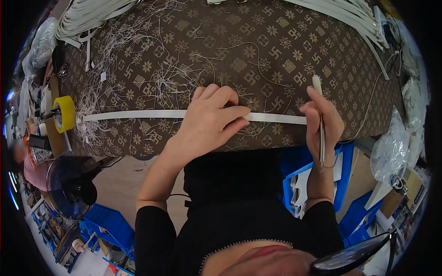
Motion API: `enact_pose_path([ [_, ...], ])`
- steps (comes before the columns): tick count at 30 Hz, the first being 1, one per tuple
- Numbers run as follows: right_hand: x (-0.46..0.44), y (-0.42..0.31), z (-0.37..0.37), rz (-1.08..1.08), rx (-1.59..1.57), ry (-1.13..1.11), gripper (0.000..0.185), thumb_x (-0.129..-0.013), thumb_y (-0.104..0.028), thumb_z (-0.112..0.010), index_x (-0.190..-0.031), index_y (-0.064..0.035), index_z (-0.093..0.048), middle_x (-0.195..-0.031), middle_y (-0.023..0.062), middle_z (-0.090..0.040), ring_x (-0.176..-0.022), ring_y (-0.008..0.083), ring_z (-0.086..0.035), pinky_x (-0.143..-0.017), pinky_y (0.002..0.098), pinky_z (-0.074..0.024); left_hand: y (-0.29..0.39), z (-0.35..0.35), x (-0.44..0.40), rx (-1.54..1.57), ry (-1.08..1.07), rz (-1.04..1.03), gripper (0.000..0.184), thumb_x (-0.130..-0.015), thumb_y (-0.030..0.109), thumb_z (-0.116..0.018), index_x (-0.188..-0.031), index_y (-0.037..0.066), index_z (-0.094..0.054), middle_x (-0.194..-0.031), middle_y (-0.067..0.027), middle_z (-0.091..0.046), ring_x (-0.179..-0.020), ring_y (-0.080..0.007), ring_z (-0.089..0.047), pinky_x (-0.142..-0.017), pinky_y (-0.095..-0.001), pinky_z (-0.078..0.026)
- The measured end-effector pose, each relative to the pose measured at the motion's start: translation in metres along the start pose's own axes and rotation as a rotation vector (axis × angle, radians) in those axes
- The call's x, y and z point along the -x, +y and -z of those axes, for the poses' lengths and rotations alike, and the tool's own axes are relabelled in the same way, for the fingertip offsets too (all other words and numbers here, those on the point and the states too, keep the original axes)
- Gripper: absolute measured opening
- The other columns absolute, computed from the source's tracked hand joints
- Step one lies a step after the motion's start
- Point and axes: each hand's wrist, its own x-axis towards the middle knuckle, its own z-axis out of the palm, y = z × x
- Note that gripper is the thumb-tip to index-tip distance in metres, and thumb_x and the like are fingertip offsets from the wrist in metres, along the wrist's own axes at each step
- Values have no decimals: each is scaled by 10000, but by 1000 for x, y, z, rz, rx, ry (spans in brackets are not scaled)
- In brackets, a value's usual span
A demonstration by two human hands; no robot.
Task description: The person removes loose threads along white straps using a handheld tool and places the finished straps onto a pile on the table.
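Note:
A narrow white strap (152,114) lies lengthwise across the brown patterned tablecloth. My left hand (207,117) rests over its middle, thumb and index finger pinched together at the strap. At the strap's right end is my right hand (326,122), its fingers closed around a slim tool with a pale end (316,83) pointing away from me. The tool's thin metallic-looking part (322,142) runs down past the palm toward my wrist; its exact kind is unclear. Whether my right fingers also touch the strap, I cannot tell.
Loose white threads (179,80) litter the cloth. Bundles of white straps (87,20) lie at the far left and far right. A yellow tape roll (64,113) stands at the left edge, above a black fan (71,188). Blue bins (287,184) sit below the table.

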Motion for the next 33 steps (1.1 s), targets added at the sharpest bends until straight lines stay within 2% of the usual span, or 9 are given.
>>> enact_pose_path([
  [1, 2, -4, 0, -81, -254, -23, 300, -942, -284, -612, -1102, -39, -678, -720, 66, -617, -620, 158, -570, -548, 278, -420, 0, -1, 0, -3, 3, -4, 211, -713, 174, -794, -910, 133, -732, -808, 13, -521, -745, -180, -486, -712, -330, -366],
  [5, 7, -7, -4, -82, -470, -179, 582, -994, -508, -392, -1128, -10, -661, -746, 76, -592, -661, 152, -540, -563, 262, -385, 1, -1, 0, -28, -7, -21, 169, -731, 143, -778, -891, 115, -731, -798, 7, -526, -745, -179, -490, -691, -316, -373],
  [6, 10, -6, -7, -84, -470, -179, 582, -994, -508, -392, -1128, -10, -661, -746, 76, -592, -661, 152, -540, -563, 262, -385, 1, -2, 0, -27, -9, -22, 169, -731, 143, -778, -891, 115, -731, -798, 7, -526, -745, -179, -490, -691, -316, -373],
  [9, 15, -7, -13, -114, -536, -174, 539, -997, -468, -416, -1124, -4, -661, -740, 75, -590, -660, 154, -544, -569, 270, -400, 2, -4, 0, -46, 12, -30, 147, -738, 123, -768, -878, 108, -726, -785, 0, -546, -733, -183, -508, -675, -317, -383],
  [12, 22, -16, -13, -216, -554, -218, 394, -985, -331, -499, -1144, -2, -648, -762, 84, -611, -682, 155, -569, -598, 270, -437, 5, -10, 1, -67, 48, -25, 131, -734, 96, -760, -854, 107, -709, -780, -7, -572, -716, -193, -529, -659, -322, -391],
  [14, 28, -25, -15, -385, -492, -184, 258, -916, -127, -595, -1135, 3, -638, -804, 98, -641, -715, 153, -598, -637, 262, -470, 4, -13, 3, -63, 63, -25, 128, -738, 96, -741, -839, 113, -663, -775, 0, -551, -724, -180, -537, -671, -327, -402],
  [17, 40, -31, -21, -435, -623, -87, 262, -834, 3, -651, -1095, 6, -635, -850, 116, -664, -739, 146, -617, -658, 251, -480, 6, -14, 2, -72, 49, -27, 141, -739, 100, -740, -838, 118, -641, -775, 1, -556, -726, -183, -539, -660, -328, -395],
  [22, 51, -21, -23, -90, -430, -60, 306, -715, -14, -792, -983, -43, -645, -774, 87, -669, -657, 221, -628, -577, 293, -472, 6, -13, 2, -47, 35, -16, 146, -743, 101, -736, -835, 119, -623, -777, 3, -557, -726, -188, -540, -654, -327, -387],
  [33, 47, -27, -28, -42, -264, -82, 292, -707, -7, -791, -959, -48, -648, -790, 88, -677, -651, 225, -638, -565, 288, -477, 4, -15, 1, -14, 52, -6, 175, -764, 96, -727, -885, 111, -601, -781, -23, -593, -705, -229, -538, -647, -344, -382],
])
